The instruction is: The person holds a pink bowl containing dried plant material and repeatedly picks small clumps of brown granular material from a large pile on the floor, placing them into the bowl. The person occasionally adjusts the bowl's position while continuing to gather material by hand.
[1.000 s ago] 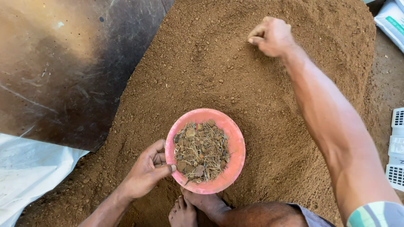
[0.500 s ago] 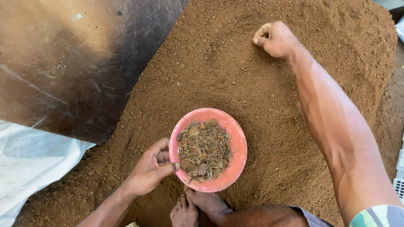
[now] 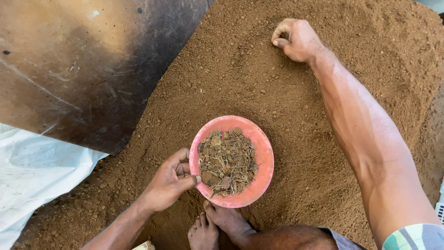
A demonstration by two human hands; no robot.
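Work shown: picking coarse bits out of a heap of fine brown soil point(image 3: 296, 115) and collecting them in a pink bowl point(image 3: 264, 159).
Left hand: the left hand point(image 3: 169, 180) grips the bowl's near-left rim, thumb hooked over the edge, fingers curled beneath; it steadies the bowl on the heap's near slope.
Right hand: the right hand point(image 3: 296, 39) rests on the soil toward the heap's far edge, well apart from the bowl, fingers curled into a loose fist with knuckles down. Whether it encloses anything cannot be told.
Bowl position: on the near side of the heap, just beyond the person's bare foot point(image 3: 226, 220), which touches or nearly touches the bowl's near rim.
Bowl contents: small clods, pebble-like lumps and dry root fibres point(image 3: 226, 162); they cover the bottom and rise to roughly the rim on the left side.
Done, as judged: a fair quantity of debris is already gathered, enough to nearly fill the bowl.
Left, as judged: small lumps dot the surface between bowl and right hand, and more lie toward the heap's far edge; much of the heap looks unpicked.
Surroundings: a dark, scuffed metal sheet point(image 3: 78, 65) borders the heap's far-left edge; a white plastic sheet point(image 3: 37, 171) lies at the near-left corner.
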